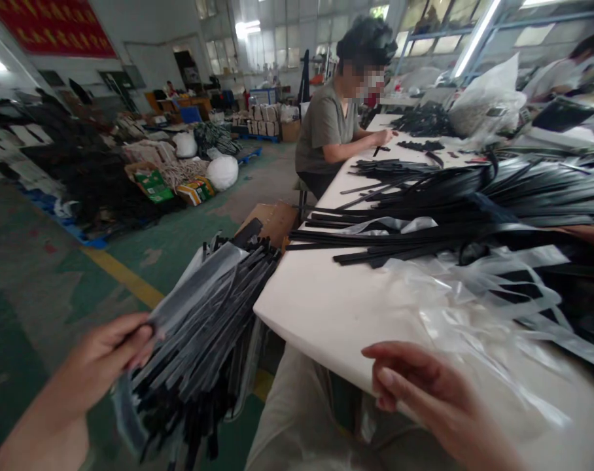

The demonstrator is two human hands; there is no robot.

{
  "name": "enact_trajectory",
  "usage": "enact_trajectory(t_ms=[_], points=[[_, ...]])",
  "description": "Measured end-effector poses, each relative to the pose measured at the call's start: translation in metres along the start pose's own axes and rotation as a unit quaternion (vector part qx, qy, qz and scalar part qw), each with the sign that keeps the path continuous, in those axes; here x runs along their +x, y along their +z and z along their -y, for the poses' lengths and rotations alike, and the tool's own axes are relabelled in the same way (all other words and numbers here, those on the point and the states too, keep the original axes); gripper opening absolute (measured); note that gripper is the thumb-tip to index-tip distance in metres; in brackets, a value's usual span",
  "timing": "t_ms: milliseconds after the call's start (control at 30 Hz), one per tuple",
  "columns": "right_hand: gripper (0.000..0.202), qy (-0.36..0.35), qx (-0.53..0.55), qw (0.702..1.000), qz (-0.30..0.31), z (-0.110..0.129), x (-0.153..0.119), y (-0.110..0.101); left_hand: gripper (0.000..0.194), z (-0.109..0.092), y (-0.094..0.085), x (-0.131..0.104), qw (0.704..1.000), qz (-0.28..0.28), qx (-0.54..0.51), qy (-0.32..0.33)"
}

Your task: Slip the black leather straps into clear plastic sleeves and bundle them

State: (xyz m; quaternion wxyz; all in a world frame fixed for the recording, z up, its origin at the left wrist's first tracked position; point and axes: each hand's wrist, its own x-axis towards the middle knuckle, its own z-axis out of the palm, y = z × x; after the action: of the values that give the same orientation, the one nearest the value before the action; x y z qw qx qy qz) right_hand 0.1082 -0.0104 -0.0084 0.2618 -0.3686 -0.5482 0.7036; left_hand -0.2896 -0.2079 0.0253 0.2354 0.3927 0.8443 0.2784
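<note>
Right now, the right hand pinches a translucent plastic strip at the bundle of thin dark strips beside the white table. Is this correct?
Not quite: the head view shows the left hand, not the right hand, pinching the translucent plastic strip at the bundle of thin dark strips beside the white table.

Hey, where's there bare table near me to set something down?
The white table's near left corner is bare, bordered by black strips beyond, clear plastic rightward, and the right hand at its near edge. It is crowded farther right, where strips and plastic overlap.
</note>
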Motion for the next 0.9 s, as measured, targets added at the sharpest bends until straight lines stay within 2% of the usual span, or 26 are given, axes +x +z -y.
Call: enact_trajectory(t_ms=[67,133,167,233,267,300,367,400,433,467,533,600,633,700,767,833,900], points=[[0.041,-0.024,-0.073,0.995,-0.063,-0.01,-0.001,-0.021,0.032,-0.004,-0.002,0.039,1.0,0.003,-0.012,0.002],[0.04,-0.069,-0.197,0.968,-0.142,-0.023,-0.004,-0.048,0.032,-0.014,0.008,0.076,0.999,-0.012,0.03,0.002],[0.038,-0.101,-0.278,0.937,-0.187,-0.03,-0.005,-0.062,0.037,-0.02,0.016,0.092,0.997,-0.036,0.068,-0.003],[0.036,-0.16,-0.443,0.844,-0.256,-0.044,-0.01,-0.085,0.055,-0.034,0.039,0.115,0.986,-0.099,0.134,-0.007],[0.037,-0.177,-0.51,0.798,-0.268,-0.052,-0.013,-0.093,0.063,-0.044,0.054,0.123,0.981,-0.116,0.154,0.014],[0.039,-0.182,-0.561,0.764,-0.263,-0.059,-0.016,-0.098,0.069,-0.055,0.071,0.127,0.977,-0.131,0.157,0.054],[0.048,-0.151,-0.62,0.737,-0.226,-0.07,-0.022,-0.101,0.069,-0.086,0.111,0.123,0.963,-0.131,0.134,0.193],[0.052,-0.128,-0.632,0.736,-0.207,-0.074,-0.025,-0.099,0.067,-0.105,0.134,0.115,0.945,-0.138,0.117,0.273],[0.054,-0.107,-0.638,0.738,-0.192,-0.077,-0.027,-0.096,0.065,-0.125,0.159,0.104,0.923,-0.11,0.115,0.35],[0.056,-0.092,-0.639,0.742,-0.181,-0.078,-0.03,-0.093,0.063,-0.146,0.183,0.091,0.894,-0.044,0.125,0.428],[0.058,-0.082,-0.629,0.758,-0.153,-0.076,-0.035,-0.086,0.062,-0.186,0.229,0.062,0.812,0.092,0.15,0.556],[0.059,-0.1,-0.61,0.777,-0.116,-0.072,-0.041,-0.083,0.055,-0.217,0.267,0.038,0.752,0.173,0.168,0.613],[0.058,-0.115,-0.6,0.786,-0.098,-0.07,-0.044,-0.084,0.05,-0.228,0.281,0.03,0.737,0.191,0.172,0.625],[0.052,-0.146,-0.58,0.797,-0.082,-0.07,-0.051,-0.09,0.04,-0.24,0.3,0.024,0.742,0.191,0.178,0.618],[0.046,-0.16,-0.563,0.805,-0.099,-0.072,-0.057,-0.102,0.03,-0.241,0.306,0.025,0.768,0.168,0.183,0.59],[0.044,-0.161,-0.551,0.808,-0.131,-0.076,-0.061,-0.119,0.023,-0.236,0.303,0.029,0.794,0.143,0.185,0.561],[0.046,-0.154,-0.553,0.805,-0.15,-0.078,-0.061,-0.139,0.019,-0.224,0.294,0.032,0.805,0.131,0.18,0.55]])
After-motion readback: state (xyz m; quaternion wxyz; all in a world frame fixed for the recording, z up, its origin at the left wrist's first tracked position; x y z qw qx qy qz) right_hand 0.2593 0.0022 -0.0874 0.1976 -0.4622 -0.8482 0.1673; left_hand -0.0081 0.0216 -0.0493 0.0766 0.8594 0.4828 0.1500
